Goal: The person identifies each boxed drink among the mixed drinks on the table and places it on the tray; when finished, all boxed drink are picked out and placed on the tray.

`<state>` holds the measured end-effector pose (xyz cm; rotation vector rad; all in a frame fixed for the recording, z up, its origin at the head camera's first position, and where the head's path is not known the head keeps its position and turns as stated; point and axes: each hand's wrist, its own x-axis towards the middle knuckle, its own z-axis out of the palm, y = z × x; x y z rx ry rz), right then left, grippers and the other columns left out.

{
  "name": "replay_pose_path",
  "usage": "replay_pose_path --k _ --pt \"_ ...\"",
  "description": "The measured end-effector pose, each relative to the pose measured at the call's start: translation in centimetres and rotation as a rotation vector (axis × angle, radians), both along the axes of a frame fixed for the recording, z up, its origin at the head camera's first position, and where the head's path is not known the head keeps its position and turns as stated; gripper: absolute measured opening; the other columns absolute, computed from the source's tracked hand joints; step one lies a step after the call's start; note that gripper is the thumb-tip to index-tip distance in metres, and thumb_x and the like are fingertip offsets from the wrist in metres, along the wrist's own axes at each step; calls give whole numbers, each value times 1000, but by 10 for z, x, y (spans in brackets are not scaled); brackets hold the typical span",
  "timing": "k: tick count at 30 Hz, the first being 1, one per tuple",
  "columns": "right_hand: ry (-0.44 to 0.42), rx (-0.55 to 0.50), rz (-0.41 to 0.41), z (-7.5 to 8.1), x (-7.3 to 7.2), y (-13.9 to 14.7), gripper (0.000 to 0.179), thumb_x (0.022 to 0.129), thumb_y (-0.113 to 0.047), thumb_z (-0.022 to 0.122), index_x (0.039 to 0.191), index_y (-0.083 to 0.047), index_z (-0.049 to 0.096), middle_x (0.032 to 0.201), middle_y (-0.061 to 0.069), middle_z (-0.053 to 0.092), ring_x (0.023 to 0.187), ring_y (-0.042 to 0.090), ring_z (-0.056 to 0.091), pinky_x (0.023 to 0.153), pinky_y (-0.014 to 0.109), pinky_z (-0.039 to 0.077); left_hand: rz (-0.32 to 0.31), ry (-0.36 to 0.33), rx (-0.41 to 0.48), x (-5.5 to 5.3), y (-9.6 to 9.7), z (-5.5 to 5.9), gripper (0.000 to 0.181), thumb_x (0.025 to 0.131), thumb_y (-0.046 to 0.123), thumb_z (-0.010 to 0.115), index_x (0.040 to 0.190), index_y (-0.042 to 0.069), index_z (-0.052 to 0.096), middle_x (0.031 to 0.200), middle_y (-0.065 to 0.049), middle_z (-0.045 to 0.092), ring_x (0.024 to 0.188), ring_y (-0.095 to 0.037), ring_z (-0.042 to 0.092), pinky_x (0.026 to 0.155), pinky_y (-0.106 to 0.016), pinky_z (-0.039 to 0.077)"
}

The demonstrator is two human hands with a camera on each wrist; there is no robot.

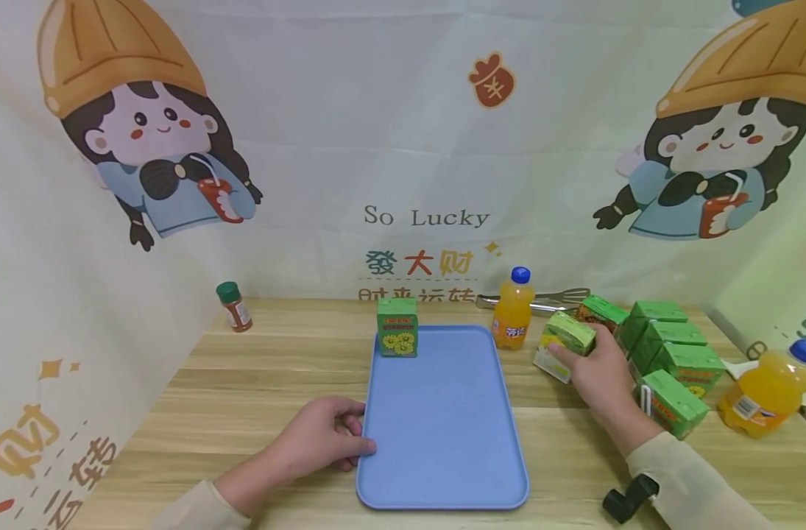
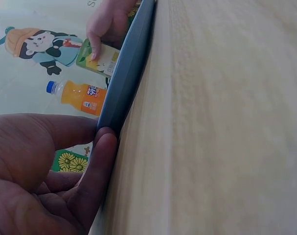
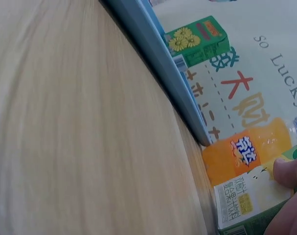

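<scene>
A blue tray (image 1: 442, 427) lies on the wooden table, its left edge pinched between the thumb and fingers of my left hand (image 1: 316, 438). On the tray's far left corner stands a green drink carton (image 1: 397, 329) with yellow flowers. My right hand (image 1: 598, 372) grips a pale green and white juice carton (image 1: 553, 361) to the right of the tray. The right wrist view shows the thumb across this juice carton (image 3: 251, 196), which is tilted. Just behind it stands an orange soda bottle (image 1: 511, 313) with a blue cap.
Several green cartons (image 1: 681, 353) cluster at the right, beside a second orange soda bottle (image 1: 767, 390). Metal tongs (image 1: 548, 300) lie along the back wall. At the back left stands a spice jar (image 1: 234, 308) with a green lid. A printed cloth hangs behind the table.
</scene>
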<state>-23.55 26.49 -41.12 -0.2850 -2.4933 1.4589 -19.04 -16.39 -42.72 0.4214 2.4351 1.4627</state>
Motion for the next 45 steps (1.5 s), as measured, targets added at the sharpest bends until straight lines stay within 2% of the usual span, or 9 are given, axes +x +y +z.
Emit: replay_pose_path --k 9,15,21,25,31,36,38,45 --pt "20 -72 105 12 7 -18 67 107 -23 78 158 4 44 148 25 59 123 32 62 91 21 53 3 -13 10 0 -1 0 70 88 4 93 140 -25 58 91 -6 71 66 -19 74 58 -36 67" --pt "32 -122 173 21 12 -34 62 106 -18 80 154 4 47 145 25 64 115 27 68 87 19 59 9 -27 17 -2 -1 -2 71 87 3 93 142 -25 56 92 -6 71 67 -20 74 59 -36 67" --pt "32 -171 237 23 12 -52 62 104 -13 80 155 4 48 148 26 62 127 36 67 91 18 57 14 -32 -1 -1 -1 2 72 88 5 93 143 -23 57 92 -7 72 67 -19 74 60 -35 67" --pt "32 -193 283 21 8 -64 59 103 -10 81 151 3 51 146 25 65 127 36 68 97 23 58 17 -38 -8 -1 -1 2 72 88 6 93 144 -22 57 92 -7 72 68 -19 74 60 -34 67" --pt "27 -189 350 20 1 -82 56 100 -8 83 147 4 55 140 24 69 124 36 69 107 41 59 12 -35 17 1 -1 0 72 87 3 93 143 -24 56 92 -8 71 67 -20 74 59 -36 68" --pt "0 -220 404 20 -7 -99 60 98 -8 85 151 -1 58 140 19 69 124 33 68 114 49 56 3 -17 19 1 0 -3 72 87 3 93 142 -24 56 92 -7 72 65 -20 74 58 -36 67" --pt "-9 -224 426 21 -10 -106 62 98 -9 87 152 -3 58 140 18 70 123 32 68 114 50 55 4 -14 12 1 -1 -3 72 87 4 93 142 -24 57 91 -6 72 65 -20 73 57 -36 67" --pt "-3 -173 468 21 -24 -128 54 93 -10 92 140 -6 67 130 12 76 115 29 72 107 50 59 11 -5 7 1 -1 -2 71 87 4 93 141 -24 57 91 -5 71 65 -19 73 57 -36 66"
